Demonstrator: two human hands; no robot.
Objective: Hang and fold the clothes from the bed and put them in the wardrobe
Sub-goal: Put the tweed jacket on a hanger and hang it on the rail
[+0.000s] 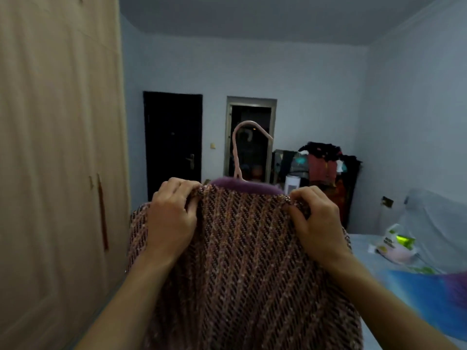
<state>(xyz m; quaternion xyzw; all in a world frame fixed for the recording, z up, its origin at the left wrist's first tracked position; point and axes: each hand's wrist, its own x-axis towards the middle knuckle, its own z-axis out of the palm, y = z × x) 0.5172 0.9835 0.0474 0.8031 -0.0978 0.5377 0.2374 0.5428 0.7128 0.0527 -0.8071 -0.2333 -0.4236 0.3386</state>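
A brown-pink knitted jacket (242, 261) with a purple furry collar (246, 185) hangs in front of me on a pink hanger (238, 147), whose hook sticks up above the collar. My left hand (171, 218) grips the left shoulder of the jacket. My right hand (318, 223) grips the right shoulder. Both hands have their fingers curled over the top edge of the knit. The beige wardrobe (58, 160) stands at my left with its doors closed. The bed (404, 286) with a pale blue sheet lies at the right.
A dark door (173, 145) and an open doorway (250, 140) are in the far wall. A heap of clothes on a rack (326, 162) stands in the far right corner. Plastic bags (394, 243) and a pillow (439, 223) lie on the bed.
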